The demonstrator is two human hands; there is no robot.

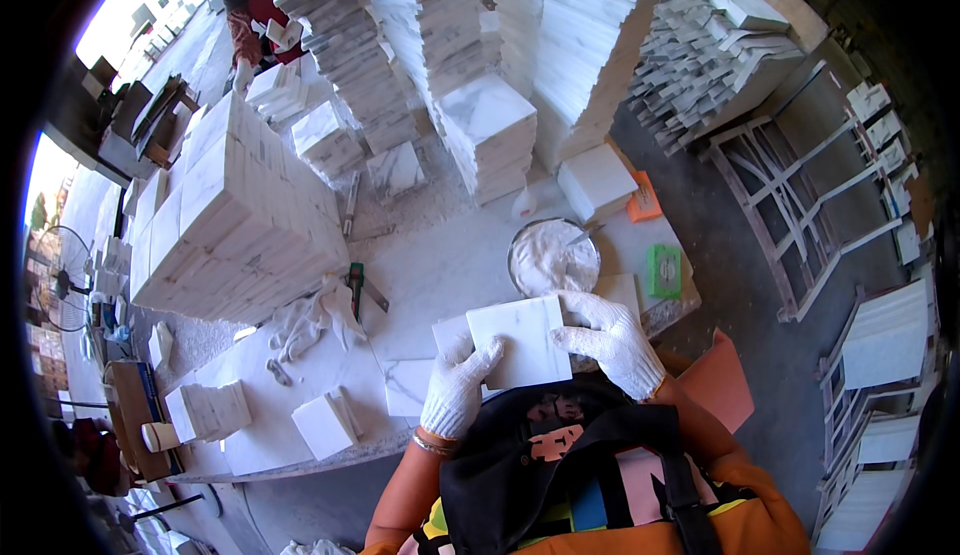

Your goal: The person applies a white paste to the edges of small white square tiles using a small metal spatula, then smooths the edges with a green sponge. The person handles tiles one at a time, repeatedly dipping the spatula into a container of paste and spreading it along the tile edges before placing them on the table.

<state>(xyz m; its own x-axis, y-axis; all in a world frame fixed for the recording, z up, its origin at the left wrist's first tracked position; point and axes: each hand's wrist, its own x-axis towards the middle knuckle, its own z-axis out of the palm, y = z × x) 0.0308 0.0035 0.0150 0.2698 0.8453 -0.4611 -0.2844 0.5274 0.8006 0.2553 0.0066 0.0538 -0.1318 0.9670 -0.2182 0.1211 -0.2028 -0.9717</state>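
2 white-gloved hands hold 1 square white marble tile (519, 341) over the worktable (420, 255): left hand (457, 387) fingers curl around its lower left corner, right hand (610, 339) fingers clasp its right edge. Beyond the fingertips sits a round metal bowl of white paste (552, 256).

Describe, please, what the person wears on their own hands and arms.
Both the left hand and the right hand wear white knitted work gloves with ribbed cuffs. A thin bangle circles the left wrist just below the cuff. The forearms are bare, with no sleeves in view.
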